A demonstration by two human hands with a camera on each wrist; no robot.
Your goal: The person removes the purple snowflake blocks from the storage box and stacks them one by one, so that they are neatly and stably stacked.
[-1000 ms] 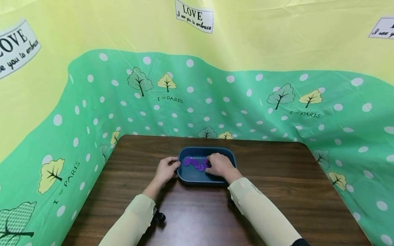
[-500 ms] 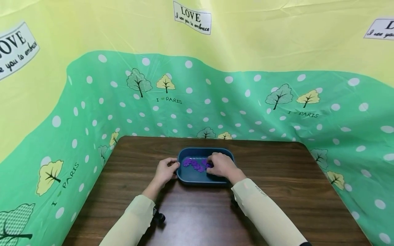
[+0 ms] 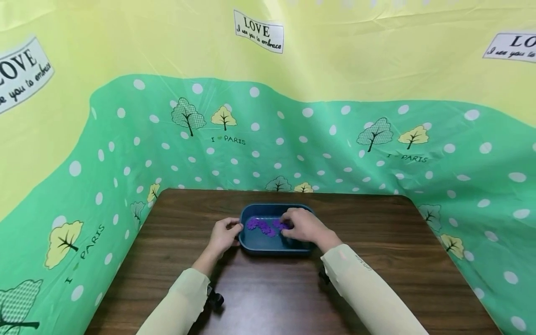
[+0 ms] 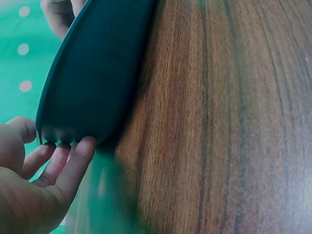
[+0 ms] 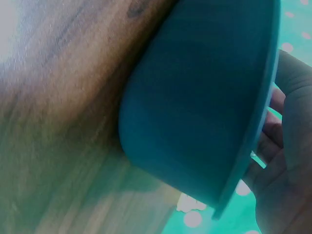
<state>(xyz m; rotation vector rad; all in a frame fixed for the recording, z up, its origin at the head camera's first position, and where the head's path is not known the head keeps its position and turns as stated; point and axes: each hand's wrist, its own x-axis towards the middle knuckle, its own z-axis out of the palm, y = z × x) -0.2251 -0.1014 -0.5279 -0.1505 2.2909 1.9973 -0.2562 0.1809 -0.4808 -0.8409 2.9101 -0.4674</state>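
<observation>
A blue tray point(image 3: 272, 251) on the wooden table holds several small purple pieces point(image 3: 262, 226), bunched toward its left and middle. At the tray's left end my left hand point(image 3: 223, 235) grips the rim and wall, thumb at the rim. In the left wrist view, fingertips of the left hand point(image 4: 44, 180) press against the outer wall of the tray point(image 4: 92, 73). My right hand point(image 3: 303, 225) reaches over the right side, thumb and fingers curled round purple pieces point(image 3: 278, 224). The tray wall point(image 5: 195, 97) hides its fingertips from the right wrist view, where the right hand point(image 5: 287, 151) is partly visible.
The dark wooden table point(image 3: 268, 298) extends around the tray. A green and yellow printed cloth point(image 3: 251, 107) hangs behind the table and along both sides. Dark devices are strapped at the wrists, the left one point(image 3: 215, 300) above the tabletop.
My right hand has shifted slightly right relative to the purple bunch, and a gap now shows between the pieces at its fingers and the others. The left hand keeps its grip on the tray.
</observation>
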